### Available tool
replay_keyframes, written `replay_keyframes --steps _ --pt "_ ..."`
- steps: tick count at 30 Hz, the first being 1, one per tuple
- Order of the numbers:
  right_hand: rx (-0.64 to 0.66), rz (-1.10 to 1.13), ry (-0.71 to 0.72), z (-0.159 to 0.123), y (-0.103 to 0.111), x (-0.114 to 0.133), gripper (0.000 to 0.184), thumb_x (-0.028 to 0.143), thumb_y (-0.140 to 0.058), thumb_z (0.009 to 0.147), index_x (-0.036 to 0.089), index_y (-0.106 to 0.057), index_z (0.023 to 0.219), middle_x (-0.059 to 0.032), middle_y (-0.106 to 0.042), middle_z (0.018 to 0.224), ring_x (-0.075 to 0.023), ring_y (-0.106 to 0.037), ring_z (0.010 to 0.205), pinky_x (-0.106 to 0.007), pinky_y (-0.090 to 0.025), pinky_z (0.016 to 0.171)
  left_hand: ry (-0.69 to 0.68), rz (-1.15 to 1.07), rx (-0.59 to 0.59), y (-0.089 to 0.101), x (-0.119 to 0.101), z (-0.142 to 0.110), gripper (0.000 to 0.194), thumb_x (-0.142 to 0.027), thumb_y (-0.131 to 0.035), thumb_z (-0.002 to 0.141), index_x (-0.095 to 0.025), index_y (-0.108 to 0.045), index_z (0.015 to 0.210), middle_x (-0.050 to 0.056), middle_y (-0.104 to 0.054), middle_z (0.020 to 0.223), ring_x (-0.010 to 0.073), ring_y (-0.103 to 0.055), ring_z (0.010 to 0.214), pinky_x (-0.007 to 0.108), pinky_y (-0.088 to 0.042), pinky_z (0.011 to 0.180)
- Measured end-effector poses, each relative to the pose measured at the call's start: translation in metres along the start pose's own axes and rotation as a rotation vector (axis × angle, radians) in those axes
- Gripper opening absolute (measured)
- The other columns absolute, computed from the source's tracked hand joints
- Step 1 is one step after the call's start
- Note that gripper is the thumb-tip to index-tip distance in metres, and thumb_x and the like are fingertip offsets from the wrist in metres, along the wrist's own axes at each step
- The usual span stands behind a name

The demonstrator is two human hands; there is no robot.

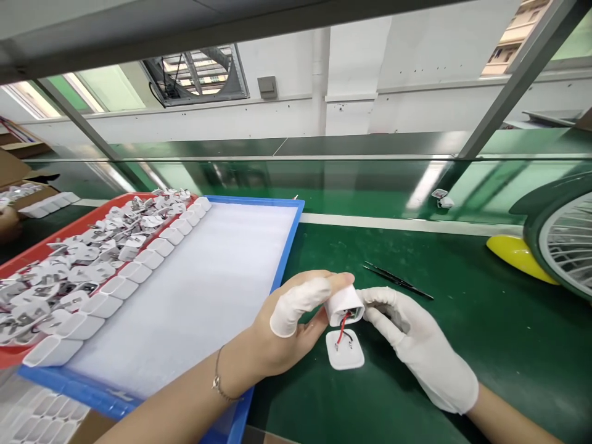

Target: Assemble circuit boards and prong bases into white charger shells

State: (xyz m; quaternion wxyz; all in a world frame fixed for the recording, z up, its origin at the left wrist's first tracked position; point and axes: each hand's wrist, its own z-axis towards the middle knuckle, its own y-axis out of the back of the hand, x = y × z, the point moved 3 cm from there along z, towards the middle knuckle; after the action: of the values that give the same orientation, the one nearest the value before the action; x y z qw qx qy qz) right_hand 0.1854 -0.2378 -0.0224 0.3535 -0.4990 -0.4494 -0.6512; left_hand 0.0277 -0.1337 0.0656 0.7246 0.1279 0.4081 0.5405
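Note:
My left hand point(296, 320), with a white finger cot on one finger, grips a small white charger housing point(345, 305) whose open end faces me. A red and a black wire run out of it to a square white cover plate point(345, 350), hanging just below the opening. In a white glove, my right hand point(416, 345) has its thumb and forefinger closed at the right side of the housing, seemingly touching it. Whether those fingertips pinch anything small is hidden. Black tweezers point(398, 281) lie on the green table behind my right hand.
A blue-rimmed tray point(292, 237) stands at left, with a row of white housings point(134, 271) along its left side. Beyond is a red bin point(60, 237) heaped with white plug parts. A fan point(567, 237) with a yellow base stands right. Another person's hand point(9, 225) shows far left.

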Motion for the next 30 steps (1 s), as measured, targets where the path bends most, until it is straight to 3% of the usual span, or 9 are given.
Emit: replay_keyframes --steps 3,7,10,12,15,18,21,25,30 --pt "-0.018 -0.089 0.075 0.000 0.003 0.005 0.016 0.028 -0.049 0.094 0.027 -0.060 0.105 -0.0031 -0.064 0.108 -0.0203 -0.060 0.100 -0.037 -0.050 0.090 0.019 -0.015 0.018 -0.002 0.002 -0.001 0.042 -0.002 -0.059 0.080 -0.016 -0.052 0.119 0.011 -0.066 0.110 0.0163 -0.064 0.102 0.026 -0.054 0.089" --pt "-0.234 -0.569 0.427 0.007 0.026 0.021 0.035 0.017 -0.052 0.089 0.025 -0.053 0.123 -0.0070 -0.060 0.120 -0.0249 -0.054 0.112 -0.046 -0.043 0.099 -0.013 -0.062 -0.049 -0.006 0.003 -0.002 0.068 0.000 -0.059 0.078 -0.025 -0.033 0.136 0.010 -0.066 0.112 0.0178 -0.064 0.102 0.032 -0.055 0.089" --pt "-0.410 -0.898 0.405 0.020 0.049 0.014 0.055 0.019 -0.058 0.083 0.015 -0.041 0.136 -0.0166 -0.046 0.136 -0.0337 -0.042 0.125 -0.055 -0.036 0.102 0.009 -0.020 -0.085 -0.009 0.004 -0.003 0.074 -0.001 -0.060 0.078 -0.027 -0.028 0.140 0.009 -0.066 0.113 0.0188 -0.064 0.101 0.035 -0.055 0.087" --pt "-0.335 -0.981 0.267 0.030 0.056 -0.002 0.046 0.021 -0.058 0.083 0.012 -0.050 0.127 -0.0197 -0.049 0.132 -0.0366 -0.043 0.123 -0.057 -0.040 0.097 -0.013 0.000 -0.083 -0.009 0.004 -0.003 0.067 -0.001 -0.061 0.078 -0.025 -0.039 0.136 0.009 -0.067 0.108 0.0191 -0.064 0.099 0.033 -0.055 0.084" --pt "-0.195 -0.932 0.132 0.035 0.056 -0.020 0.019 0.019 -0.052 0.086 0.014 -0.063 0.100 -0.0155 -0.062 0.113 -0.0327 -0.054 0.110 -0.052 -0.047 0.089 -0.088 -0.009 -0.085 -0.009 0.002 -0.002 0.060 0.003 -0.060 0.077 -0.023 -0.049 0.130 0.008 -0.068 0.102 0.0180 -0.064 0.097 0.031 -0.055 0.081" --pt "-0.293 -0.774 0.088 0.025 0.052 -0.014 0.022 0.022 -0.042 0.093 0.018 -0.057 0.108 -0.0080 -0.067 0.094 -0.0229 -0.063 0.081 -0.039 -0.053 0.070 -0.084 -0.016 -0.115 -0.008 0.004 -0.001 0.057 0.004 -0.059 0.077 -0.022 -0.052 0.128 0.009 -0.067 0.108 0.0185 -0.064 0.098 0.031 -0.055 0.081" --pt "-0.349 -0.566 0.247 0.005 0.046 0.007 0.028 0.025 -0.039 0.097 0.022 -0.047 0.123 -0.0017 -0.065 0.082 -0.0162 -0.059 0.063 -0.030 -0.049 0.060 -0.050 0.014 -0.155 -0.007 0.010 -0.002 0.056 0.002 -0.061 0.076 -0.022 -0.053 0.126 0.010 -0.065 0.114 0.0197 -0.064 0.100 0.032 -0.056 0.082" --pt "-0.154 -0.761 0.634 -0.015 0.029 0.027 0.028 0.022 -0.042 0.096 0.021 -0.047 0.123 0.0002 -0.062 0.068 -0.0149 -0.055 0.053 -0.027 -0.041 0.052 -0.074 0.072 -0.159 -0.006 0.013 -0.003 0.054 0.005 -0.056 0.078 -0.020 -0.053 0.125 0.012 -0.064 0.118 0.0193 -0.062 0.105 0.033 -0.054 0.086" --pt "-0.134 -0.948 0.685 -0.015 0.020 0.025 0.029 0.021 -0.038 0.097 0.016 -0.043 0.125 0.0014 -0.059 0.063 -0.0144 -0.050 0.046 -0.028 -0.031 0.045 -0.074 0.147 -0.140 -0.008 0.011 0.000 0.053 0.006 -0.054 0.078 -0.019 -0.053 0.124 0.012 -0.063 0.116 0.0184 -0.062 0.104 0.032 -0.054 0.085"
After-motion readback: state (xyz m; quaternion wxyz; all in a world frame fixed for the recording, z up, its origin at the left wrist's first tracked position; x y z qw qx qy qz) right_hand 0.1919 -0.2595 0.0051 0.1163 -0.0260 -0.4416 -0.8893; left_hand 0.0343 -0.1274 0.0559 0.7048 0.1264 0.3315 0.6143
